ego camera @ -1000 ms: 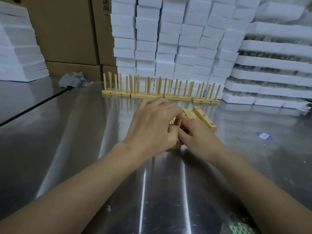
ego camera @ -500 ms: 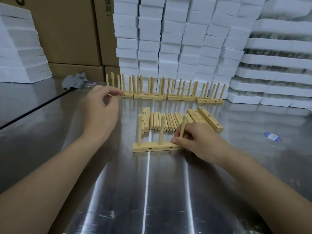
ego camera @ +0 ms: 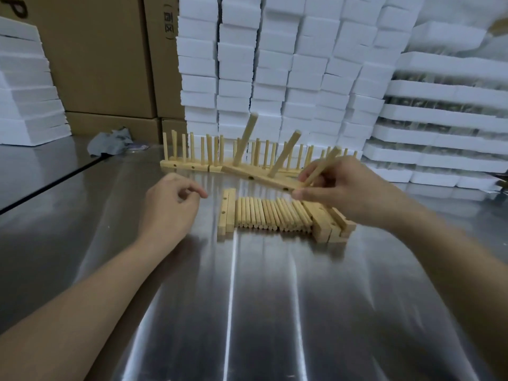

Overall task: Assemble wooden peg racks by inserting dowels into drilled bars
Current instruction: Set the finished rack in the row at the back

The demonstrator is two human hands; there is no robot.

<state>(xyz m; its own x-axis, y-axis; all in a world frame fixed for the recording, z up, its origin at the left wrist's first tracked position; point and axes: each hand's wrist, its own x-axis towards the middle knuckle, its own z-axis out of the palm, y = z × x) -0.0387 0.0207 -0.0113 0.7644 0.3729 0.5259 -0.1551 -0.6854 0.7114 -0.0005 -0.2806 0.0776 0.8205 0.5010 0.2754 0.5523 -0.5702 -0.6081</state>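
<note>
Three-dowel rack (ego camera: 261, 176) now aloft in right hand (ego camera: 346, 193)

Single view, from the camera on your head: wide-angle, facing forward and down across the worktop (ego camera: 261, 312). Your forearms (ego camera: 82, 312) enter at the lower corners; your left hand (ego camera: 167, 204) and right hand (ego camera: 349, 193) sit near mid-frame, close to the lens. The view's far limit is the stacked foam blocks (ego camera: 275, 64) and cardboard boxes (ego camera: 96, 50) behind the worktop.

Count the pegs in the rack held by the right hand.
3. The left peg and the middle peg stand free on the bar; the right peg is pinched by the right hand.
</note>
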